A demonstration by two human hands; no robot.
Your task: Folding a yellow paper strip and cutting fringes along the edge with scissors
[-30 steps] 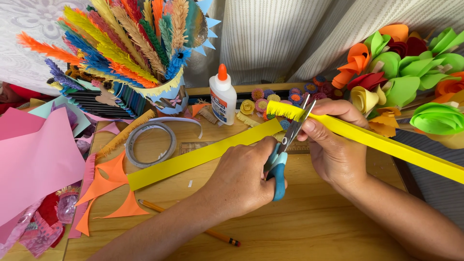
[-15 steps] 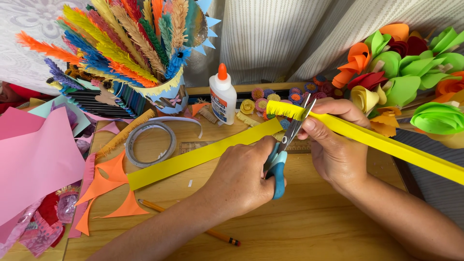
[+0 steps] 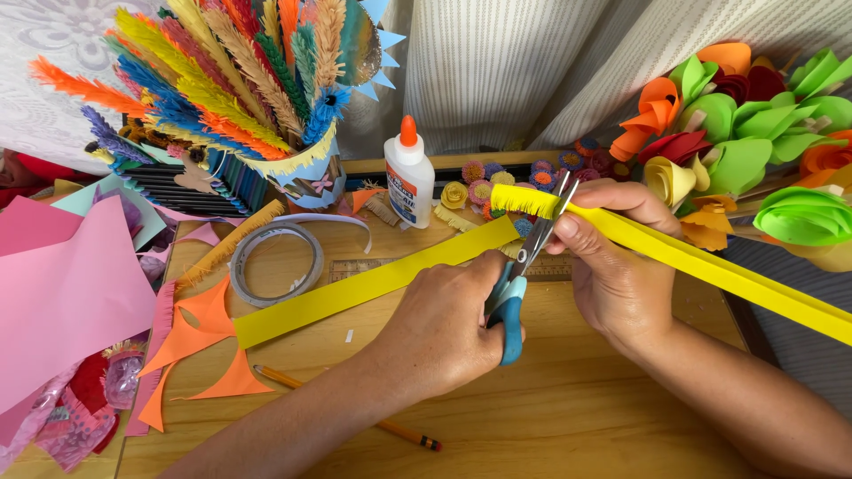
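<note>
Yellow paper strip (image 3: 710,266) in right hand (image 3: 612,266), scissors (image 3: 519,275) left

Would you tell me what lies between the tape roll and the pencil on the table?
In the head view, a flat yellow paper strip crosses between the tape roll and the pencil, beside orange paper scraps.

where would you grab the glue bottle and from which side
Grip the glue bottle around its white body, below the orange cap. It stands upright behind the yellow paper strip, with bare table to its left, so I'd come in from the front-left, keeping away from the scissors.
</note>
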